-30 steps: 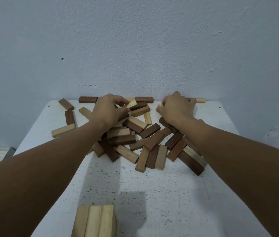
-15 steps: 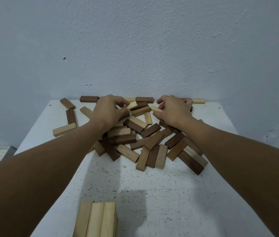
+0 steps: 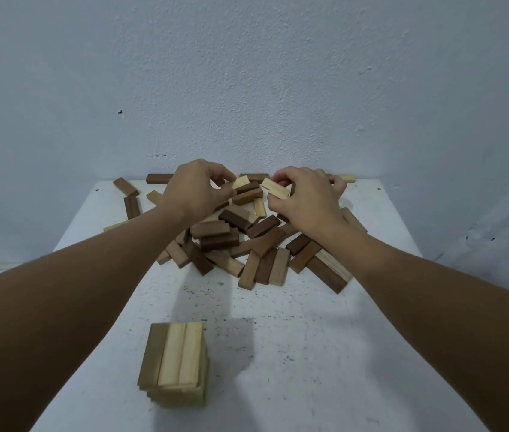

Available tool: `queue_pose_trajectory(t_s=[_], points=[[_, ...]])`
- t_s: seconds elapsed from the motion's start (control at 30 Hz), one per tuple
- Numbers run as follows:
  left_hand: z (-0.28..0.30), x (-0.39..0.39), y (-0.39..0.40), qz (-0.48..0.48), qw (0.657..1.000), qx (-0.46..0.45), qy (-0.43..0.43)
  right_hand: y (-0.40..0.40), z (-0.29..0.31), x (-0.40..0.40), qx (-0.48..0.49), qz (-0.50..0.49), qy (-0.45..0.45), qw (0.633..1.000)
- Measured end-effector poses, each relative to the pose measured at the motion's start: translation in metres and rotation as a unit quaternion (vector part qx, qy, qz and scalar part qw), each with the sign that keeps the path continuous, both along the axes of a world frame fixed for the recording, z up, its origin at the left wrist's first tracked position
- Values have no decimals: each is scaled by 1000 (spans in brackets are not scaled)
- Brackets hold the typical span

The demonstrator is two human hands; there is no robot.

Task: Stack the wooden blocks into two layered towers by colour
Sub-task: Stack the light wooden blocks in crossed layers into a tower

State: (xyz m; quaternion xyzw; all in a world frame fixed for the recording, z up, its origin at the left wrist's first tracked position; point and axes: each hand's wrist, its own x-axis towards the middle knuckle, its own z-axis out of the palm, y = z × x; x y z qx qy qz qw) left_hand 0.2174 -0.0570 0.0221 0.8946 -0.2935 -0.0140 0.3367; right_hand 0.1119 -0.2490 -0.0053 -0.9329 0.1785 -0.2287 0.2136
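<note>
Progress, judged from the present layout, is early: one light tower [image 3: 174,366] stands near the front edge of the white table [image 3: 278,353], left of centre, with three light blocks side by side as its top layer and the ends of lower layers visible beneath; the layer count cannot be read. No dark tower is visible, so that stack appears not yet started. From the far left, loose pieces lie apart from the main heap: a brown block [image 3: 125,186] near the far left corner, a darker block [image 3: 131,207] just in front of it, and a long dark block [image 3: 159,178] against the wall [image 3: 247,73]. The left hand [image 3: 195,191] is over the far side of the heap, fingers curled, pinching a small light block [image 3: 241,183] between thumb and fingertips. The mixed pile [image 3: 247,241] occupies the far half of the table, with dark and light blocks crossing and resting on one another. The right hand [image 3: 306,198] is beside the left, fingers curled round a longer light block [image 3: 275,188] lifted clear of the heap. A further light block [image 3: 347,178] lies at the wall on the far right. Remaining work is judged substantial: most blocks are unsorted. Obstacles are the overlapping pieces, which may shift when a neighbour is drawn out, and both forearms, which hide parts of the heap. The path from the heap to the light tower is open table.
</note>
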Motion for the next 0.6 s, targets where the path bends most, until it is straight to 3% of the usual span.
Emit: queue_pose_trajectory(t_s=[0.37,0.6], points=[[50,-83,10,-78,990,109,-41,34,-4,-97,64,-6,-32,997],[67,-151,12,-105,977,165,-86,47,-24,-175,109,-36,18,993]])
